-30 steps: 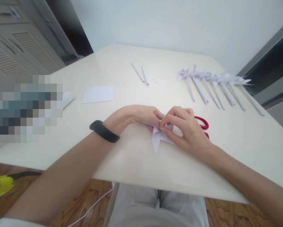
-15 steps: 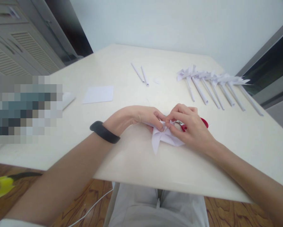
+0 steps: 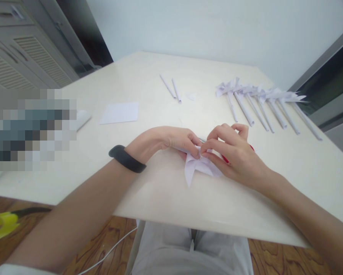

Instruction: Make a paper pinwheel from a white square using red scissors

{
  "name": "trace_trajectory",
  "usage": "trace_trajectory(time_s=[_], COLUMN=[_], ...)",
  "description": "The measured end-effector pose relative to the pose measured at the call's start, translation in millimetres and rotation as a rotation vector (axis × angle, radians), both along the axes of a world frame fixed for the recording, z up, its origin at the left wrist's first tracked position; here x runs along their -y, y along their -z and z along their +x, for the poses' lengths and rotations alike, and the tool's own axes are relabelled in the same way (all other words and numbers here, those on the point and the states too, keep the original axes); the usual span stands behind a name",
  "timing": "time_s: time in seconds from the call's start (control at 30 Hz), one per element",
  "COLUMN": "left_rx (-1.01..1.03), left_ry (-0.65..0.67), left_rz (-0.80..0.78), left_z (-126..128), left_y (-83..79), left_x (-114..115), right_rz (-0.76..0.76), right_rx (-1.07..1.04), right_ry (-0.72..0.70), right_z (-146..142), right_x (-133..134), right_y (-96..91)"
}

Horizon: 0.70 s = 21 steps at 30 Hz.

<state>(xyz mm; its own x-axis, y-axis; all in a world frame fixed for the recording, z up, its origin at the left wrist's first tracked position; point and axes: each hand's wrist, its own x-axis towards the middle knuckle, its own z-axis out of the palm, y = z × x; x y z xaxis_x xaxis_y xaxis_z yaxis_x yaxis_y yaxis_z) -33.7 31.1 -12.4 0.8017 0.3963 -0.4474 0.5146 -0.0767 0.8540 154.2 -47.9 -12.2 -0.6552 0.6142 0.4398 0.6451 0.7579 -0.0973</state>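
Note:
Close to the table's front edge, my left hand (image 3: 185, 142) is closed on a white paper pinwheel (image 3: 198, 166), thumb pressed near its middle. My right hand (image 3: 231, 151) pinches at the pinwheel's centre with thumb and forefinger, its other fingers loosely curled. Whatever small part sits between those fingertips is hidden. One pointed blade of the pinwheel hangs toward me. Behind and partly under my right hand lie red-handled scissors (image 3: 252, 148), mostly covered.
Several finished paper pinwheels on rolled sticks (image 3: 257, 112) lie in a row at the back right. Two rolled paper sticks (image 3: 171, 89) and a paper scrap (image 3: 190, 96) are at the back middle. A white paper sheet (image 3: 119, 113) lies left on the table (image 3: 160, 198).
My right hand has shifted slightly and turned over the scissors, covering more of them, with its outer fingers lifted more. My left hand keeps its hold on the pinwheel.

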Motion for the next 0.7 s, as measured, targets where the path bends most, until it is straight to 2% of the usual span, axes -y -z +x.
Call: trace_trajectory(time_s=[0.23, 0.33, 0.53, 0.7], left_rx=[-0.008, -0.027, -0.013, 0.042], left_ry=[-0.002, -0.019, -0.018, -0.121], left_rz=[0.061, 0.076, 0.078, -0.073], left_z=[1.8, 2.8, 2.0, -0.6], left_y=[3.2, 3.5, 4.7, -4.7], left_x=[-1.1, -1.0, -4.2, 0.5], right_rz=[0.105, 0.097, 0.055, -0.002], right_rx=[0.097, 0.135, 0.028, -0.033], right_ry=[-0.053, -0.079, -0.018, 0.059], right_z=[-3.5, -4.7, -4.3, 2.8], right_x=[4.2, 4.2, -0.5, -5.3], right_y=[0.4, 4.2, 8.1, 3.4])
